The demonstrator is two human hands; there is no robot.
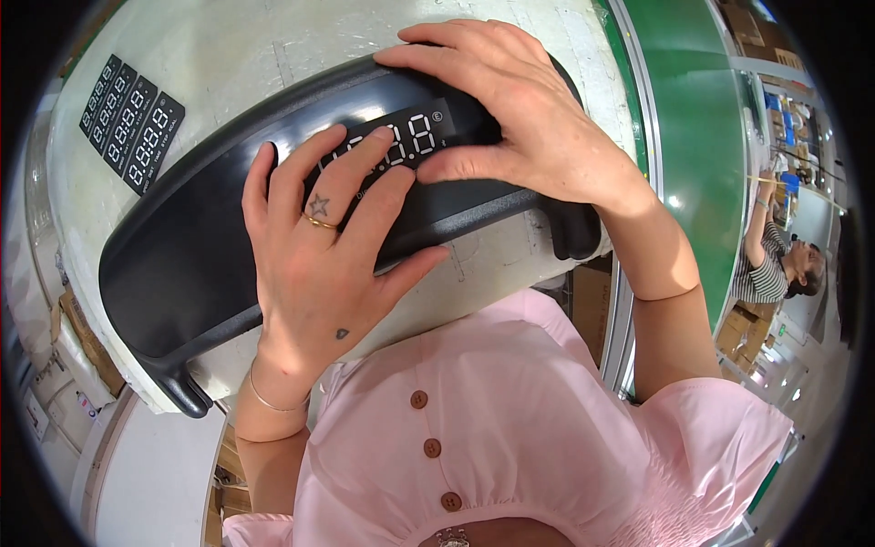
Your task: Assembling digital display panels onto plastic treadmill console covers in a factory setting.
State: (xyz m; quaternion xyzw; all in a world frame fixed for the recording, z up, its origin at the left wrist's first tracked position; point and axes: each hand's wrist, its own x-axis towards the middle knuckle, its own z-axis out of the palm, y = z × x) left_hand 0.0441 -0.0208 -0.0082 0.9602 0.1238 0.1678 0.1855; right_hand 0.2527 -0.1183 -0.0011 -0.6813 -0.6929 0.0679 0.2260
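A long, curved black plastic console housing (196, 260) lies across the pale work surface in front of me. On its face is a dark display overlay sticker (439, 137) with white segmented digits, partly hidden under my fingers. My left hand (319, 228) rests on the housing with fingers spread, its fingertips touching the overlay's left and middle part. Stretched over the right part, my right hand (524, 114) has its thumb at the overlay's lower edge and its other fingers at the housing's far rim. Both hands look open and flat against the piece.
Several more black display stickers (132, 123) lie overlapping on the film-covered work surface (273, 46) at the far left. Beyond a metal rail on the right runs a green surface (684, 137). A person in a striped top (764, 273) is farther right, near cardboard boxes (743, 333).
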